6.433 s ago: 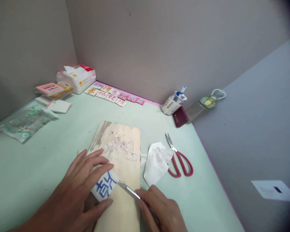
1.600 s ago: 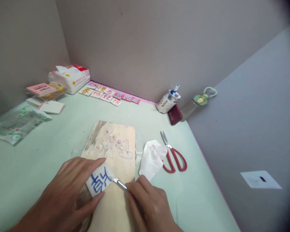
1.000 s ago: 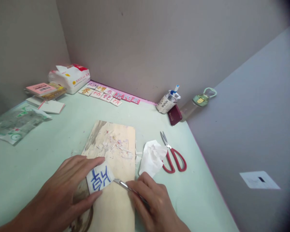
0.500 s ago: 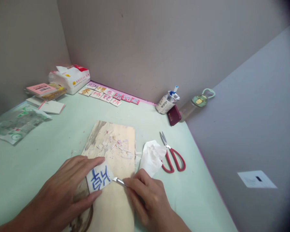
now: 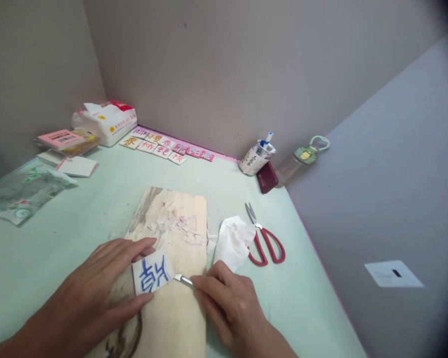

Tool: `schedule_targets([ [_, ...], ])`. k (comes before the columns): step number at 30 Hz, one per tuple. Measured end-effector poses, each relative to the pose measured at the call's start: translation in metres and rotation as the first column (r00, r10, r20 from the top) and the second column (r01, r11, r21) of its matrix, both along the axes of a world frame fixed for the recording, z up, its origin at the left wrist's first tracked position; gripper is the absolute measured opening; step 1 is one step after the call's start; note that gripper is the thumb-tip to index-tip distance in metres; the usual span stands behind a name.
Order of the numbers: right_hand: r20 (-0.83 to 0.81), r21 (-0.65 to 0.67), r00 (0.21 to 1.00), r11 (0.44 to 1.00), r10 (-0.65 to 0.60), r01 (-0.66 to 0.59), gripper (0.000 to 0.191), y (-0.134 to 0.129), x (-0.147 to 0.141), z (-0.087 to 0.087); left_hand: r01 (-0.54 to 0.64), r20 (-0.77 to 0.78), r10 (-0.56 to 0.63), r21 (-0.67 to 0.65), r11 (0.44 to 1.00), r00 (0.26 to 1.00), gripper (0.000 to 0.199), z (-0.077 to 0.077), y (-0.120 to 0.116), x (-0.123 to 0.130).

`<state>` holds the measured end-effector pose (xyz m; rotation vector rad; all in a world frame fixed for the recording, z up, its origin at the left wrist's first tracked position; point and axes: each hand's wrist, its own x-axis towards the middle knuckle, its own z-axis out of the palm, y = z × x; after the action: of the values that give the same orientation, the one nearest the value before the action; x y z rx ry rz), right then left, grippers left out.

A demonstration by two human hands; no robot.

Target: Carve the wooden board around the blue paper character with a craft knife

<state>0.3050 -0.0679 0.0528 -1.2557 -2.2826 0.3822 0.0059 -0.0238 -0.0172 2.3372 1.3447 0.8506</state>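
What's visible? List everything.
Table: 1, greenish, beneath
Board: 1, beige, centre
Shavings: many, whitish, on board
Tile: 1, white, over board
Knife: 1, silver, centre
Scissors: 1, red, right
Tissue: 1, white, right
Bottle: 1, greenish, right
Box: 1, maroon, right
Pen can: 1, whitish, right
Lettered tiles: 10, mixed, back
Tissue pack: 1, white, back
Stack: 1, pinkish, left
Cards: unclear, white, left
Bag: 1, clear, left
Paper: 1, white, right
Left hand: 1, holding tile
Right hand: 1, holding knife

grey walls (image 5: pixel 224 64) meeting in corner | table (image 5: pixel 78 214): pale green top | light: soft, dim
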Motion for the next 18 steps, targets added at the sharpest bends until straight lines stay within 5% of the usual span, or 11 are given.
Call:
schedule_targets([
  [18,-0.082,0.05,0.995,0.997,-0.05,0.055,0.028,-0.001,-0.016,-0.011,0.008,-0.039,-0.007,0.005,1.0,0.999,0.061,-0.009,-0.002,-0.002],
])
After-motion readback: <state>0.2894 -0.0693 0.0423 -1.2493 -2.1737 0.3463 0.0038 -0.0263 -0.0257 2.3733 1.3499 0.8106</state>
